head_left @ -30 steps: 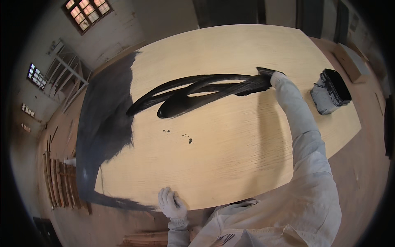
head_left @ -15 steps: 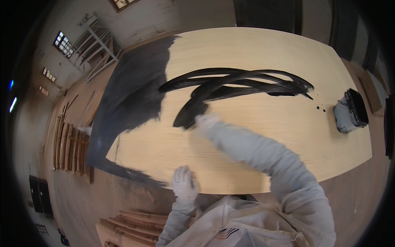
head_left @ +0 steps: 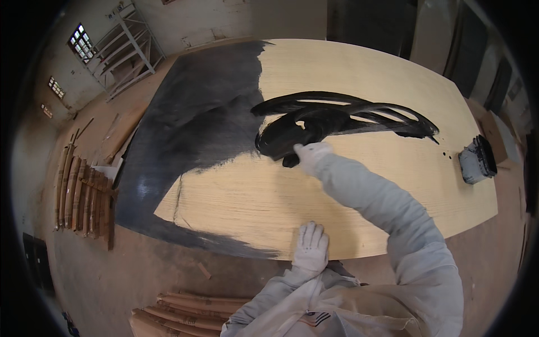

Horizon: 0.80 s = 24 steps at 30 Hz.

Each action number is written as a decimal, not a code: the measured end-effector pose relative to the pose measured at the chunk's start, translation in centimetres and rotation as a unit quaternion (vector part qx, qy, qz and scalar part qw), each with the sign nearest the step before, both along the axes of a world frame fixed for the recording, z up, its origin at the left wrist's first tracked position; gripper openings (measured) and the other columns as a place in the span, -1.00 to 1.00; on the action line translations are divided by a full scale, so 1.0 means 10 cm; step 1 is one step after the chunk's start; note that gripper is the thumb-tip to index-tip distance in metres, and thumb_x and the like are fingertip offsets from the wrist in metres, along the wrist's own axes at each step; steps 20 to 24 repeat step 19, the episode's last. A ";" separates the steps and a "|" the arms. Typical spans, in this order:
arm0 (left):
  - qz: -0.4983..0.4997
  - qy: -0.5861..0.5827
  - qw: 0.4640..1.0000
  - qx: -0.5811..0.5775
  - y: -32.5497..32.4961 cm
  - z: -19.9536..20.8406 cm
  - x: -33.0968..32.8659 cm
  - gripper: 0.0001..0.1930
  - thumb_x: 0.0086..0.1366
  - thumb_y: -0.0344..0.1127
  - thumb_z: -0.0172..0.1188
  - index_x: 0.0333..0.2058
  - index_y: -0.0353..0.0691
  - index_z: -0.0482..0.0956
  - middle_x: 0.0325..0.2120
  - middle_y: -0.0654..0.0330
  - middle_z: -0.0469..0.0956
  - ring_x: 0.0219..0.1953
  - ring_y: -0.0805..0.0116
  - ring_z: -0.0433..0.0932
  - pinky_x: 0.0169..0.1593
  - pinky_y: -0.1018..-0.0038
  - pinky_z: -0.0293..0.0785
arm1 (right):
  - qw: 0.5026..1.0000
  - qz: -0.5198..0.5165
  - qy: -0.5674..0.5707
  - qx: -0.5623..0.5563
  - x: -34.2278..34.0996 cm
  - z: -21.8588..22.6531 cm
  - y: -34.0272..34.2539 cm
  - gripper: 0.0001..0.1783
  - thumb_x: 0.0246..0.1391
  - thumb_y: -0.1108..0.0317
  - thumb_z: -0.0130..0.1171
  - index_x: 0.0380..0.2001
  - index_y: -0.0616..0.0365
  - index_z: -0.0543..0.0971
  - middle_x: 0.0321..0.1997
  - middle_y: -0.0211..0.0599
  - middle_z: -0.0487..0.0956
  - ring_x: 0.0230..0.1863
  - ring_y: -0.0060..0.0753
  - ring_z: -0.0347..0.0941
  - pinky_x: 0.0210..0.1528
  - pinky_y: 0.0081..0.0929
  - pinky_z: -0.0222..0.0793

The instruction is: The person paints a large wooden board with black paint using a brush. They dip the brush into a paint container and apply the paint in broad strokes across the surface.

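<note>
A large pale wood-grain board (head_left: 359, 202) lies before me, its left end coated black. Wet black paint (head_left: 337, 115) is smeared in looping strokes across its middle. My right hand (head_left: 314, 157), in a white glove, is at the lower edge of this smear with its fingers closed. A dark lump shows at the fingertips, too merged with the paint to name. My left hand (head_left: 310, 247), also gloved, rests flat on the board's near edge, fingers stretched out and holding nothing. A paint-streaked tub (head_left: 474, 163) stands near the board's right end, with a few black drops beside it.
Bundles of brown wrapped lengths (head_left: 84, 196) lie on the floor to the left, and more brown-wrapped pieces (head_left: 185, 312) lie near my left side. A metal rack (head_left: 126, 50) stands at the far left wall. Dark panels (head_left: 370, 25) lean behind the board.
My right hand has moved right and slightly up, and the black smear there is broader and more filled in. My left hand has shifted right along the near edge. The view has moved too.
</note>
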<state>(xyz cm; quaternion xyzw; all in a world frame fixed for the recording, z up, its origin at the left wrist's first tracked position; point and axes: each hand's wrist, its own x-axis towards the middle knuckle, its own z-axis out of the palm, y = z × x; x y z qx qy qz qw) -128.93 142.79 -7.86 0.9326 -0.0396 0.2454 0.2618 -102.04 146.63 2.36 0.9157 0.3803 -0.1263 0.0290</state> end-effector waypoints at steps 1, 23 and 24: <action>-0.008 -0.014 1.000 0.007 -0.04 -0.09 0.00 -0.61 0.01 -0.45 0.30 -0.11 -0.35 0.54 0.04 -0.13 0.50 0.24 -0.24 0.42 0.31 -0.22 0.31 | 1.000 -0.025 -0.005 -0.011 0.10 0.02 -0.09 -0.60 0.36 0.34 -0.03 0.18 -0.02 0.62 0.07 -0.13 0.75 0.14 -0.10 0.70 0.08 -0.11 0.61; -0.111 0.022 0.994 0.003 0.04 0.02 0.08 -0.42 -0.07 -0.34 0.33 0.01 -0.35 0.51 0.15 -0.16 0.43 0.32 -0.29 0.31 0.38 -0.26 0.17 | 0.988 -0.154 0.025 0.016 -0.24 0.00 -1.81 -0.60 0.46 0.24 -0.03 0.24 0.07 0.56 -0.05 -0.11 0.77 -0.02 0.02 0.72 0.10 -0.16 0.63; -0.111 0.022 0.994 0.003 0.04 0.02 0.08 -0.42 -0.07 -0.34 0.33 0.01 -0.35 0.51 0.15 -0.16 0.43 0.32 -0.29 0.31 0.38 -0.26 0.17 | 0.988 -0.154 0.025 0.016 -0.24 0.00 -1.81 -0.60 0.46 0.24 -0.03 0.24 0.07 0.56 -0.05 -0.11 0.77 -0.02 0.02 0.72 0.10 -0.16 0.63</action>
